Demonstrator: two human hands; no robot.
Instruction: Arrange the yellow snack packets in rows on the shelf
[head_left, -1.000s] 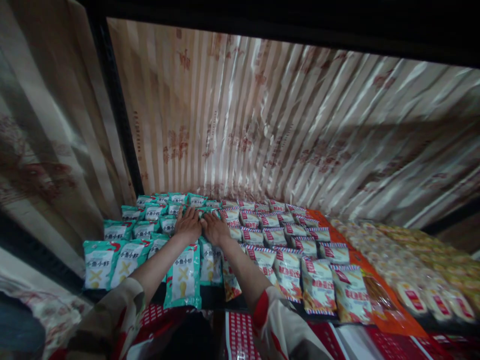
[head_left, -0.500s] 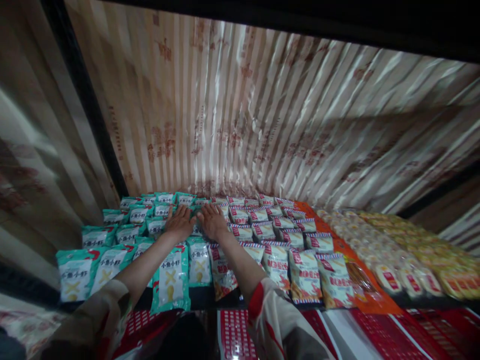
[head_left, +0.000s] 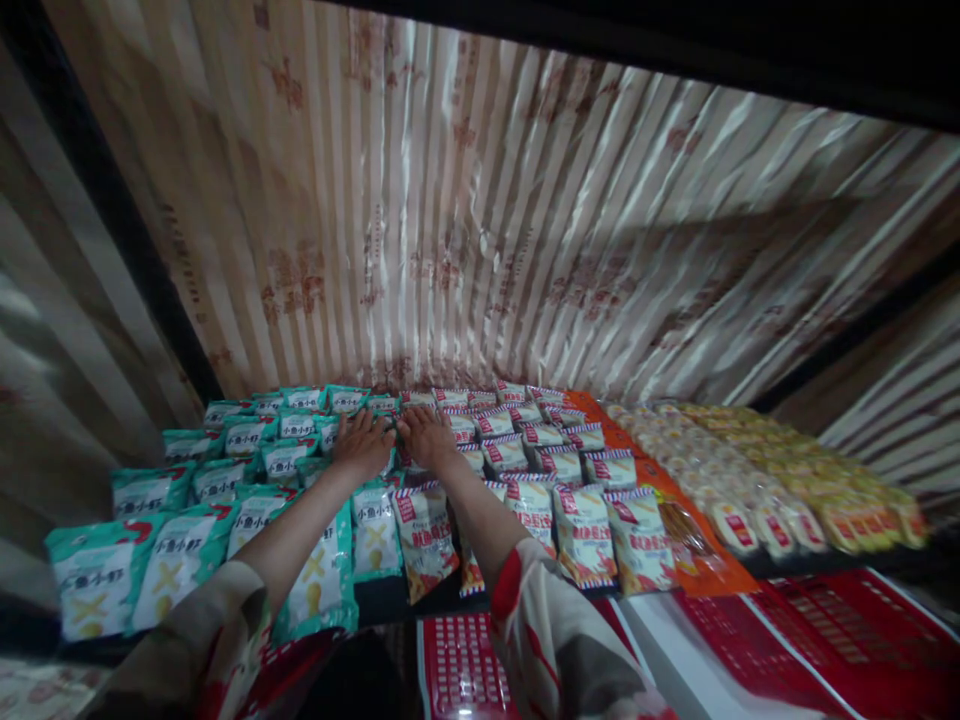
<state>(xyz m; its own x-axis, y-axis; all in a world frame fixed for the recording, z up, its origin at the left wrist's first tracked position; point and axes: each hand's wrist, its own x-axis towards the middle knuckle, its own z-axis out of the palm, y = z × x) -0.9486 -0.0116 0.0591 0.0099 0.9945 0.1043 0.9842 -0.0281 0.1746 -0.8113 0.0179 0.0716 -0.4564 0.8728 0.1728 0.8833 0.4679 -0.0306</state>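
My left hand [head_left: 364,444] lies with fingers stretched over the teal snack bags [head_left: 291,458] in the middle rows. Close beside it, my right hand [head_left: 426,437] rests with fingers extended where the teal bags meet the white snack bags [head_left: 503,454] with striped edges. Both palms face down and the bags under them are partly hidden. Neither hand grips a bag. In the front row, a teal bag [head_left: 379,525] and a white bag [head_left: 426,537] stand side by side below my hands. My left forearm covers part of another teal bag [head_left: 319,580].
To the right lie orange packets [head_left: 679,520], then rows of clear-wrapped round snacks [head_left: 735,525] and yellow packs [head_left: 840,520]. Red perforated baskets [head_left: 461,660] sit below the shelf's front edge. A striped sheet [head_left: 450,200] hangs behind, with dark posts [head_left: 112,210] at the sides.
The view has shifted, so the goods appear further left. My hands keep nearly the same place in view, slightly further right over the bags. Both remain stretched out.
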